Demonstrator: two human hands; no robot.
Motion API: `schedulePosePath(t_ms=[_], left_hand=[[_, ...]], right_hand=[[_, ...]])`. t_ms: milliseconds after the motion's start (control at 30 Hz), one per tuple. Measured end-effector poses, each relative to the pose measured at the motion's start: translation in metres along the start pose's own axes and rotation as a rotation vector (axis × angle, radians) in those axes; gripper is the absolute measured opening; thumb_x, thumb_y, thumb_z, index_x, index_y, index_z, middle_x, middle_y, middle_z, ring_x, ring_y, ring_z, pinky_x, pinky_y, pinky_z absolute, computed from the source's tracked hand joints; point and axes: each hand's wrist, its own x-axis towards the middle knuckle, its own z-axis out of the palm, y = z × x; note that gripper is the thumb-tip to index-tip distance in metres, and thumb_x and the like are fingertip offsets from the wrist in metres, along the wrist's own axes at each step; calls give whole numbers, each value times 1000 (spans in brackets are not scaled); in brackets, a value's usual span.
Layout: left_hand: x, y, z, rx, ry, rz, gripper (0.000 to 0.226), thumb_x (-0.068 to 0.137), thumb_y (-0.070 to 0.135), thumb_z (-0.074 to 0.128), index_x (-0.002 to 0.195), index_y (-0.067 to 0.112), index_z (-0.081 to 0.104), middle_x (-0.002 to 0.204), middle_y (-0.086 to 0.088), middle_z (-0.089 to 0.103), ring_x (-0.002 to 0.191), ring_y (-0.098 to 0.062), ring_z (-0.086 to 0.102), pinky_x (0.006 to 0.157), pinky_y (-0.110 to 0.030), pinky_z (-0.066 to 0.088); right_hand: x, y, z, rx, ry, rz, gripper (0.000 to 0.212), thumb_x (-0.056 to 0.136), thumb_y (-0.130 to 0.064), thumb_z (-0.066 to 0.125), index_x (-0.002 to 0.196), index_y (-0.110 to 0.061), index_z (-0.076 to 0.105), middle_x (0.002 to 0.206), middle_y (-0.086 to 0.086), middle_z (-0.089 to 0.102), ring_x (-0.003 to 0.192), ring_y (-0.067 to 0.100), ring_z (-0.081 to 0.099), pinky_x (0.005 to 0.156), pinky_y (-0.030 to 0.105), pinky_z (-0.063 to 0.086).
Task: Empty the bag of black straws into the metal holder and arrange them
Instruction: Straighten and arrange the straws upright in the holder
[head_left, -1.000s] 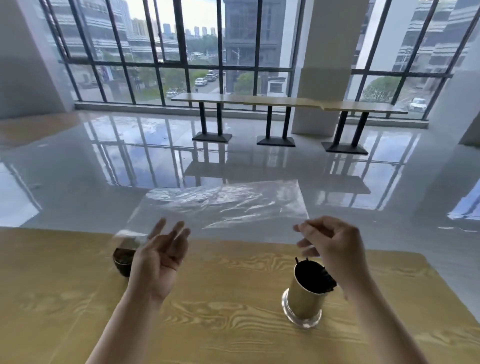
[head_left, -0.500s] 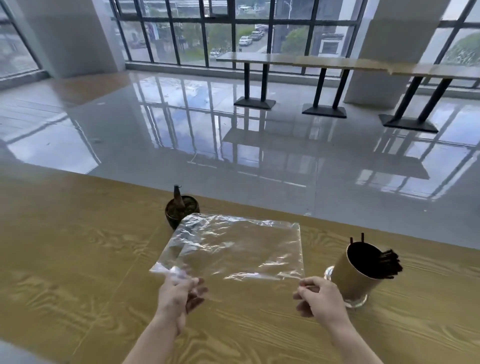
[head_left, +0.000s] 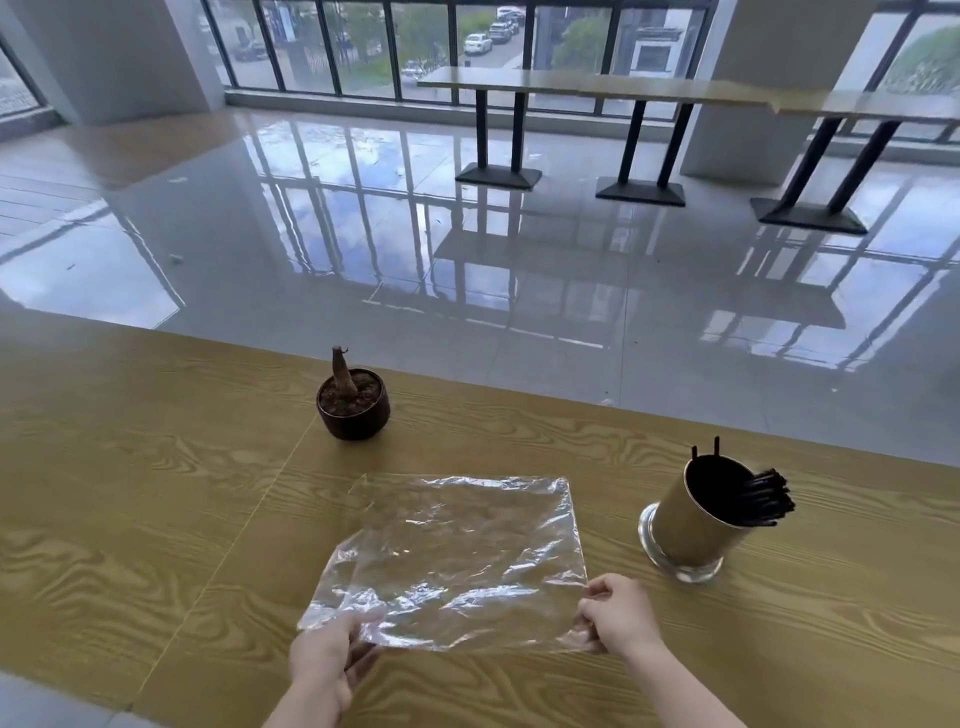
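Observation:
An empty clear plastic bag (head_left: 457, 551) lies flat and crinkled on the wooden table (head_left: 130, 493). My left hand (head_left: 324, 660) pinches its near left corner and my right hand (head_left: 618, 618) pinches its near right corner. To the right stands the metal holder (head_left: 685, 530), gold with a shiny base. Black straws (head_left: 763, 499) fill it and lean out toward the right; two tips stick up at its far rim.
A small dark pot with a bare plant stump (head_left: 354, 400) stands beyond the bag, near the table's far edge. Past the table lie a glossy tiled floor (head_left: 467, 249), a long bench table (head_left: 623, 88) and tall windows.
The bag was held up in the air a second ago; it has come down flat onto the table. Both hands dropped toward me with it and the view tilted downward.

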Motion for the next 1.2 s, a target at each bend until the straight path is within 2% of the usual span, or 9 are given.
schedulePosePath(t_ms=[67, 133, 200, 233, 367, 433, 567, 900, 1200], left_hand=[[2, 0, -1, -1, 63, 55, 16, 73, -12, 70, 86, -8, 61, 71, -15, 58, 59, -29, 57, 40, -32, 54], [0, 2, 0, 123, 189, 168, 32, 75, -8, 68, 105, -13, 61, 77, -18, 64, 72, -34, 64, 62, -42, 59], [-4, 4, 3, 451, 320, 329, 70, 74, 5, 75, 136, -8, 45, 114, -28, 63, 110, -40, 60, 95, -49, 50], [-8, 5, 4, 645, 350, 425, 82, 75, 13, 76, 145, -1, 36, 134, -29, 51, 126, -41, 48, 104, -50, 42], [-24, -1, 13, 1372, 318, 796, 79, 83, 44, 62, 151, 28, 27, 160, -13, 15, 149, -31, 11, 118, -50, 22], [-28, -6, 22, 1499, 213, 895, 76, 87, 50, 57, 153, 33, 24, 163, -9, 14, 152, -29, 7, 121, -51, 16], [-37, -14, 41, 1711, 92, 985, 75, 93, 52, 51, 156, 33, 16, 166, -7, 11, 154, -27, 3, 123, -52, 11], [-65, -22, 91, 1810, -75, 1155, 74, 96, 50, 44, 158, 27, 11, 167, -10, 11, 154, -28, 4, 123, -51, 9], [-133, -26, 184, 1590, -281, 1450, 69, 89, 45, 51, 152, 25, 32, 152, -4, 40, 142, -23, 35, 117, -38, 29]], right_hand=[[1, 4, 0, -57, 2, -17, 21, 81, 6, 60, 92, -12, 63, 72, 15, 75, 54, 33, 71, 62, 54, 62], [0, 6, -1, -121, 12, -33, 25, 81, 4, 59, 99, -13, 62, 69, 11, 75, 58, 31, 74, 63, 51, 63], [-1, 5, -1, -203, 18, -62, 31, 82, 0, 58, 109, -15, 60, 70, 6, 75, 58, 25, 75, 68, 46, 63], [-3, 4, -1, -252, 19, -76, 34, 83, -3, 58, 113, -17, 59, 74, 4, 75, 62, 23, 75, 72, 42, 62], [-9, 1, -1, -603, 62, -226, 43, 88, -18, 59, 131, -21, 54, 111, 0, 71, 104, 21, 67, 81, 29, 48], [-11, 2, 2, -710, 59, -312, 43, 92, -23, 58, 134, -20, 52, 124, 1, 61, 114, 23, 61, 89, 31, 47], [-15, 7, 7, -869, 57, -418, 35, 95, -29, 56, 129, -21, 52, 128, 1, 50, 116, 22, 54, 94, 32, 47], [-25, 6, -10, -974, 130, -533, 32, 95, -31, 55, 125, -23, 54, 125, -2, 54, 113, 22, 51, 90, 34, 48], [-34, 23, -85, -589, 353, -473, 42, 93, -36, 62, 133, -25, 57, 127, -7, 61, 118, 14, 55, 92, 23, 45]])
